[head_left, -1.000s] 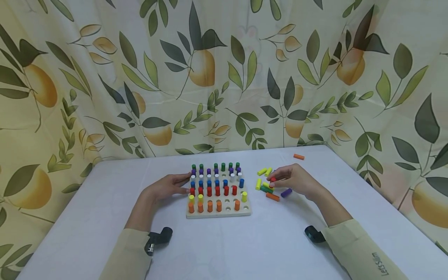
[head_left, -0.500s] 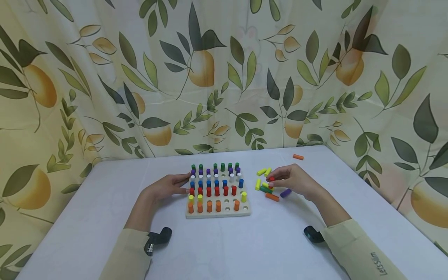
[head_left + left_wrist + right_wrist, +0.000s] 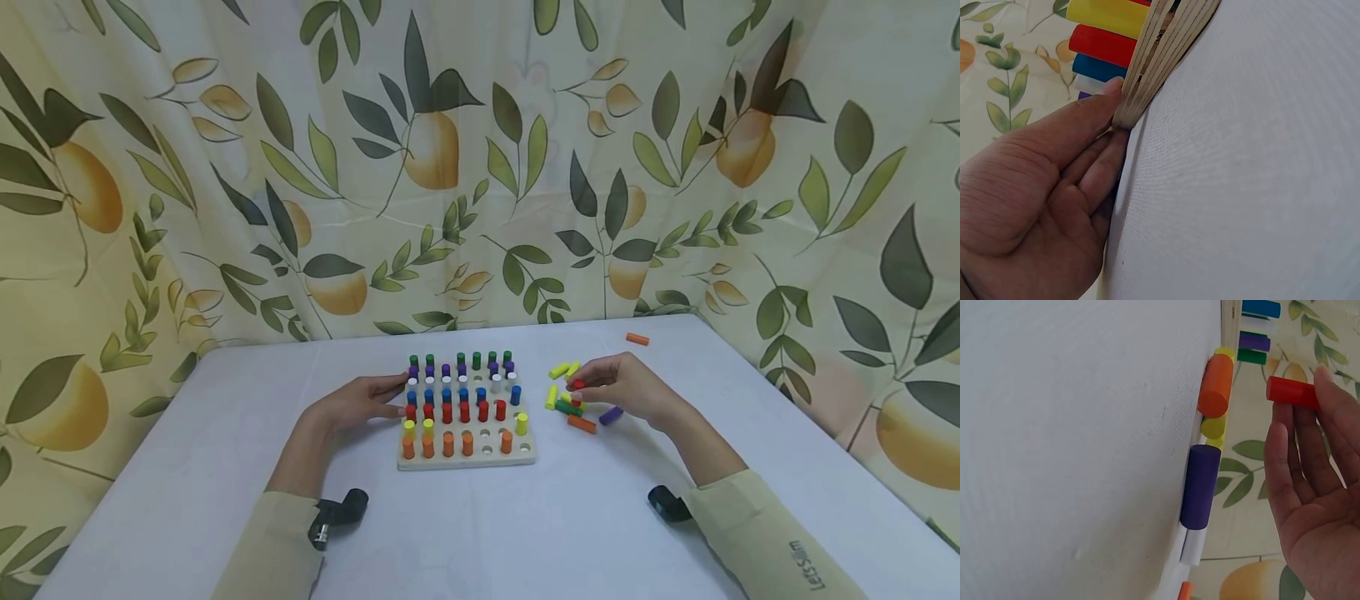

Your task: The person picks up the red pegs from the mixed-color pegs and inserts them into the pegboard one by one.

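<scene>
A pale wooden pegboard (image 3: 465, 465) stands on the table with rows of coloured pegs upright in it. My left hand (image 3: 356, 404) grips its left edge, the thumb by the red row and the fingers farther back. Up close in the left wrist view, the thumb (image 3: 1085, 115) lies against the layered edge of the board. Between thumb and fingertips my right hand (image 3: 633, 390) pinches a red peg (image 3: 1289, 392), held above the loose pegs right of the board. In the front rows, several holes (image 3: 486, 449) are bare among the orange and yellow pegs.
Loose pegs lie right of the board: several yellow ones (image 3: 552, 397), a green one (image 3: 568, 407), an orange one (image 3: 582, 425) and a purple one (image 3: 611, 416). Another orange peg (image 3: 637, 339) rests near the back edge. A fruit-patterned curtain (image 3: 465, 167) hangs behind the table.
My right hand has shifted slightly left with the red peg still pinched. The left hand stays on the board, and the head view has moved a little.
</scene>
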Demonstrator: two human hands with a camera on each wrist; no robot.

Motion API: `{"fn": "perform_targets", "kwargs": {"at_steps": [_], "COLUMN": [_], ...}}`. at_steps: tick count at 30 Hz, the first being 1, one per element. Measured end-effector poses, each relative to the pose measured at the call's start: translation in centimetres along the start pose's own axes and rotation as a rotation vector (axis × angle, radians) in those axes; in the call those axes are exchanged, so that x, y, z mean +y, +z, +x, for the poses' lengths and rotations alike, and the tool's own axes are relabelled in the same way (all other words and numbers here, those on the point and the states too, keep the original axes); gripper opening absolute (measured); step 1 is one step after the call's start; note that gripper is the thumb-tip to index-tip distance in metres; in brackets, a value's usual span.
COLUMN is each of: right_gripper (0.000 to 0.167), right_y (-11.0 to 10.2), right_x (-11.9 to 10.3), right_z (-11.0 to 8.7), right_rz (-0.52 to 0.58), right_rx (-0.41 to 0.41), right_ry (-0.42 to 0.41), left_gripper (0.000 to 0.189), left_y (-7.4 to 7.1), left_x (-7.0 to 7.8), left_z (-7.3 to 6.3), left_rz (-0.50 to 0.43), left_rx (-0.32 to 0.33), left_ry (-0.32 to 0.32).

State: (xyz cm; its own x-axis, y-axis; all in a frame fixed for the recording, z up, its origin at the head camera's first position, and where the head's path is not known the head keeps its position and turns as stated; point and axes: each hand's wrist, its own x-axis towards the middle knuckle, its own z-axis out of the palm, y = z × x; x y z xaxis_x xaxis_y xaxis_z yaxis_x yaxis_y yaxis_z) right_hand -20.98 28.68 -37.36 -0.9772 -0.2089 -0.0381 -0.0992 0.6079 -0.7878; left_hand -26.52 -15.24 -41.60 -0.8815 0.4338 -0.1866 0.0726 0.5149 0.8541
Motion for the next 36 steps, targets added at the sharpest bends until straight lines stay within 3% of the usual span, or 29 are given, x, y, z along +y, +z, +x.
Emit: {"fn": "perform_targets", "kwargs": {"at_steps": [29, 36], "right_gripper": [0.027, 0.023], "right_y": [1.1, 1.3], "right_x": [-1.9, -2.2], "right_z": [0.5, 0.8], "right_rz": [0.012, 0.012], "right_rx": [-0.074, -0.077], "right_ry": [-0.109, -0.104], "left_gripper": [0.073, 0.073], "left_y": [0.1, 0.0], "left_x": [-0.4, -0.3], "left_z": [0.2, 0.2], "left_rz": [-0.002, 0.009], "left_rx": [0.003, 0.007], "left_ry": [0.006, 0.004]}}
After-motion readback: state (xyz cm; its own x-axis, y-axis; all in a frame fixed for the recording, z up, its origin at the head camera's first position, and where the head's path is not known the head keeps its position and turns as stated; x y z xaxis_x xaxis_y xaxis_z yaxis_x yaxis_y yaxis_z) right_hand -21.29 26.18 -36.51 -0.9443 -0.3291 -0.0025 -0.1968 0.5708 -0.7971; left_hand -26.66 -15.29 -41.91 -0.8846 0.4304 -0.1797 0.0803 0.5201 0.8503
